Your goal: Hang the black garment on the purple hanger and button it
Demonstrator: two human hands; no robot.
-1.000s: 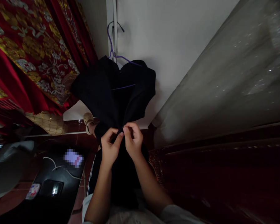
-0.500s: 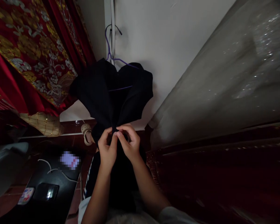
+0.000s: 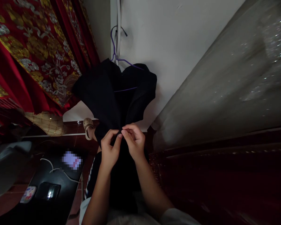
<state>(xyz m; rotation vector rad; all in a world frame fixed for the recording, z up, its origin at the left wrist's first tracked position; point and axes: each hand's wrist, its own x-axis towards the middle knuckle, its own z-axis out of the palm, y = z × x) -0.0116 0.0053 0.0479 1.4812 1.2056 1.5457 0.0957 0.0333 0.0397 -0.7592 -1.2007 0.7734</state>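
A black garment [image 3: 100,89] hangs open at the front on a purple hanger [image 3: 126,62], whose hook is over a white strip on the wall. My left hand [image 3: 110,143] pinches one front edge of the garment between thumb and fingertips. Close beside it, my right hand [image 3: 134,139] pinches the other edge, the two hands' fingertips nearly touching. Whether a button or other fastener lies between the fingers is too dark and small to make out. Below the hands the dark cloth falls over my lap and merges with my black trousers.
Red embroidered cloth [image 3: 44,47] hangs at the left. A black bench [image 3: 58,175] carries a lit phone [image 3: 71,160], a dark phone [image 3: 48,191], a patterned case [image 3: 28,194] and a white cable [image 3: 70,178]. Sheer sparkly fabric [image 3: 213,93] slopes along the right. My foot wears a beige clog [image 3: 87,125].
The view has shifted slightly, so everything sits a little further right. Both hands keep their pinch on the garment's front edges; the fingertips have moved only slightly.
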